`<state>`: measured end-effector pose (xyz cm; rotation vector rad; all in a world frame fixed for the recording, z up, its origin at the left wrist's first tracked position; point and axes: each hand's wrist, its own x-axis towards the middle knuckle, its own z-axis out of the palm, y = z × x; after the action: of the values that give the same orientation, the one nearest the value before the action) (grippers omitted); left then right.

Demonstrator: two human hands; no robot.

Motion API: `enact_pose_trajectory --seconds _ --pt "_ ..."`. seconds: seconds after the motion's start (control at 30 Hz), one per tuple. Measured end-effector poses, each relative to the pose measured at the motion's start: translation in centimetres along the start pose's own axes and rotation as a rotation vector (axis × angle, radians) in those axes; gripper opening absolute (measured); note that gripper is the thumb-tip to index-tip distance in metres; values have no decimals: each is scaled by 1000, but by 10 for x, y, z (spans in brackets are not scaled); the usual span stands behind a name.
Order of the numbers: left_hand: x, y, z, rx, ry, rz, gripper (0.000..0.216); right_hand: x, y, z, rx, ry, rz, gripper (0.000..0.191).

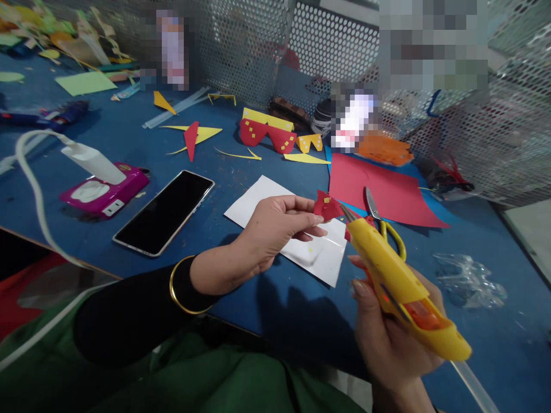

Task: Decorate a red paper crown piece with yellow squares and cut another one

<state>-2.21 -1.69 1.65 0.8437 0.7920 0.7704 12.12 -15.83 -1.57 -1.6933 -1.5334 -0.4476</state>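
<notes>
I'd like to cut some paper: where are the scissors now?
In the head view, the scissors lie right of centre, partly over the red sheet and partly behind the yellow glue gun in the right hand.

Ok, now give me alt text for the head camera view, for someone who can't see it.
A person's left hand holds a small red paper piece with a yellow square on it, while the right hand points a yellow glue gun at it above a white sheet. On the blue table lie paper cutouts, scissors and a dark-screened phone.
</notes>
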Motion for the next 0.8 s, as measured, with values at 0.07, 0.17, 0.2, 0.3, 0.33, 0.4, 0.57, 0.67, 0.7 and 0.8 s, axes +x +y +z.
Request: enact_pose_trajectory --seconds 0.07,0.17,0.2,0.3,0.33,0.4,0.57,0.67,0.7,0.8 --pt "0 0 0 8 -4 4 8 -1 1 0 -7 -4 -2 21" --pt "-1 0 -1 22 -7 9 8 -2 4 0 -18 -32 -5 22" --pt "-1 0 -1 20 -5 10 8 -3 4 1 -17 -44 4 24" --pt "-1 1 0 8 -3 10 8 -4 6 2 -6 -71 49 30" --pt "-1 1 0 6 -3 11 8 -4 6 3 2 -71 63 32" --pt "-2 1 0 5 0 14 8 -4 6 4 27 -65 81 33" --pt "-2 3 0 -1 12 24 7 -3 5 5 27 -79 96 34" --pt "-2 3 0 3 10 28 7 -2 3 5 -11 -123 89 34" --pt "-2 3 0 7 12 27 7 -1 3 4 -15 -132 86 34" --pt "-2 2 1 14 22 23 7 -1 1 4 -13 -145 66 33"
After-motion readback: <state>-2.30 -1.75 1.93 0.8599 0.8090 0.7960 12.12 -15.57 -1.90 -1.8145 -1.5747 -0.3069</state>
